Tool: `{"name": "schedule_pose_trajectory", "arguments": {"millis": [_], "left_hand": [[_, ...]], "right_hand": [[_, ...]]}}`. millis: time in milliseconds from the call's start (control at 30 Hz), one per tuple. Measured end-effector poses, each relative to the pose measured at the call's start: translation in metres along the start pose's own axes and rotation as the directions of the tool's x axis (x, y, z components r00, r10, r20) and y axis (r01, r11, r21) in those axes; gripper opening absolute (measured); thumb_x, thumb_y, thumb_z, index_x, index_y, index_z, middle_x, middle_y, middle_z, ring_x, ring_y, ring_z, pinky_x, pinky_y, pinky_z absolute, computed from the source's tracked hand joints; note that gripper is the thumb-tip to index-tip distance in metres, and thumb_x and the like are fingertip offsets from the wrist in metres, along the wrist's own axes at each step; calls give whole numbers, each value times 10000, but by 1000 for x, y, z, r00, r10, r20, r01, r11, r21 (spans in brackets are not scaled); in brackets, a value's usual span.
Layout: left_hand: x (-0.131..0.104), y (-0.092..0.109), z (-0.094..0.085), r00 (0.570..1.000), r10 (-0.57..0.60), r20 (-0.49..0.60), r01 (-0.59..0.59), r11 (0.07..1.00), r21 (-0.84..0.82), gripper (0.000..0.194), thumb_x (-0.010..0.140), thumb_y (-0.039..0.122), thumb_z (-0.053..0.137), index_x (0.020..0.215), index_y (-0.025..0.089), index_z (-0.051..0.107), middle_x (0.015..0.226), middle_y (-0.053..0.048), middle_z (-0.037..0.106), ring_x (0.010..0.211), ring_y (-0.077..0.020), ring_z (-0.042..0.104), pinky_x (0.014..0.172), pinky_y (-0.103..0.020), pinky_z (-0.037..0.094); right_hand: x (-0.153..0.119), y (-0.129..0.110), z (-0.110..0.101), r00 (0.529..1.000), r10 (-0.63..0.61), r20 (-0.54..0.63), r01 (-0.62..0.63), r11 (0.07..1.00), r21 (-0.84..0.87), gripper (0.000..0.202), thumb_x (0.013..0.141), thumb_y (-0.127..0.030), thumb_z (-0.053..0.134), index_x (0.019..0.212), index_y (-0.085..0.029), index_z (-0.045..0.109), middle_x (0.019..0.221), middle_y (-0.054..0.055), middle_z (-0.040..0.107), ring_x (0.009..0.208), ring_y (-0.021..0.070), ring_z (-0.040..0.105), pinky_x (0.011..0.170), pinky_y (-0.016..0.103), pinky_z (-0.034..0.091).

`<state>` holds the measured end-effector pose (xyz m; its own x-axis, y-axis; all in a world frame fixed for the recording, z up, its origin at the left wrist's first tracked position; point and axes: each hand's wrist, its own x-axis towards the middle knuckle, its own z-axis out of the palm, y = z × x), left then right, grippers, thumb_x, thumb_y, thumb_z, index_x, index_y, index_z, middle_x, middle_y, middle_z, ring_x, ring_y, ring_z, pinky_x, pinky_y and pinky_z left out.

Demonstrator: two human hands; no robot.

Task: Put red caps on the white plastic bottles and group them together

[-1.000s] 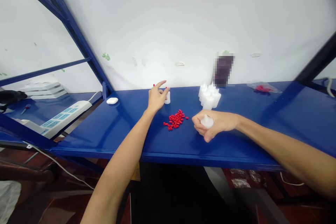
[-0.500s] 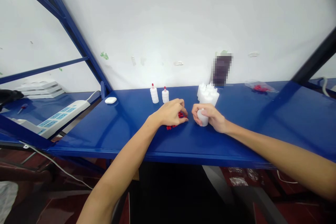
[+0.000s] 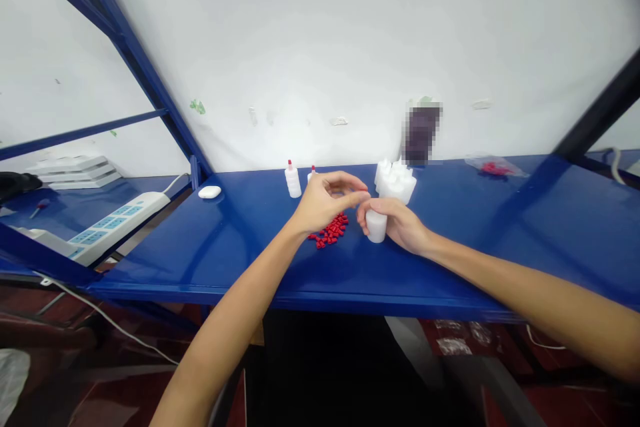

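My right hand (image 3: 397,221) is wrapped round a white bottle (image 3: 376,227), which stands upright on the blue table. Just above the bottle's top, my left hand (image 3: 335,199) has its thumb and index fingertip together, with a hint of red between them, probably a small red cap. Below my left hand lies a pile of small red caps (image 3: 333,232). A white bottle with a red tip (image 3: 293,179) stands behind and to the left. Another red-tipped bottle (image 3: 313,172) is mostly hidden behind my left hand. Several white bottles without caps (image 3: 396,180) stand together behind my right hand.
A small white case (image 3: 209,192) lies at the table's left. A clear bag with red pieces (image 3: 495,167) is at the back right. A dark pixelated object (image 3: 421,133) leans on the wall. A white power strip (image 3: 120,227) lies beyond the blue frame at the left.
My left hand has risen from the red caps and moved right to the bottle's top, uncovering the pile. The held bottle has shifted slightly left and now stands more upright.
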<state>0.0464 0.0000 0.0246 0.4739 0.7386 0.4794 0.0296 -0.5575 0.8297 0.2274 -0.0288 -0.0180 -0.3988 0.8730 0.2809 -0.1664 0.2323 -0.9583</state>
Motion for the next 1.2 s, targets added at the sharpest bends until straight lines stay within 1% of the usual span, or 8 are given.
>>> {"name": "schedule_pose_trajectory", "arguments": {"millis": [100,300,467,700,833,967,1067,1200], "left_hand": [[-1,2,6,993,-32,116,50,986,-160,234,777,362,785,877,165,705,639,-3,674,591,-133,652,666,-302,545],[0,-2,8,998,-1,67,12,988,-156,250,728,364,822,843,163,729,664,-15,673,652,-126,628,701,-293,533],[-2,-3,7,989,-15,149,35,991,-131,198,736,325,790,837,163,738,702,-17,645,642,-109,564,642,-273,494],[-2,-3,7,982,8,188,20,989,-145,186,727,323,801,817,173,738,773,-21,622,650,-92,511,620,-261,462],[-1,-4,8,981,34,191,-4,988,-153,147,722,292,797,776,174,729,811,-16,597,710,-94,532,654,-253,458],[-2,-6,8,978,10,207,13,994,-112,203,730,350,800,819,178,741,830,-21,571,719,-104,534,646,-261,457],[-3,-2,5,977,24,212,-11,998,-60,219,758,392,783,808,184,739,824,-19,558,693,-101,510,604,-254,430],[-4,10,0,973,52,223,-77,991,106,156,785,334,750,748,184,726,773,-9,548,637,-92,452,564,-251,379]], "right_hand": [[0,4,4,1000,-21,4,20,1000,18,407,867,-506,554,706,-150,666,640,49,614,582,163,559,592,296,442],[-3,6,14,1000,-13,-16,14,995,99,576,828,-709,456,643,-178,580,532,23,534,462,139,484,476,282,382],[-4,8,15,998,7,-55,-2,995,101,539,824,-691,488,657,-185,570,491,3,530,418,137,483,462,284,410],[-2,11,13,999,-11,-33,13,998,63,535,841,-683,506,645,-187,553,476,-12,514,394,124,474,473,287,474],[-2,7,13,1000,-12,-27,11,1000,-17,542,854,-641,520,577,-177,554,467,4,518,392,120,482,435,266,414],[-2,3,12,1000,0,-20,-1,999,-52,499,839,-578,545,537,-181,537,448,3,495,374,116,458,406,264,356],[-1,1,12,1000,7,-8,-8,996,-92,540,852,-603,510,507,-188,511,427,2,472,366,110,431,399,262,331],[0,-3,15,999,-33,38,39,986,-159,583,879,-635,453,502,-193,504,426,-1,463,381,107,423,404,258,316]]}}
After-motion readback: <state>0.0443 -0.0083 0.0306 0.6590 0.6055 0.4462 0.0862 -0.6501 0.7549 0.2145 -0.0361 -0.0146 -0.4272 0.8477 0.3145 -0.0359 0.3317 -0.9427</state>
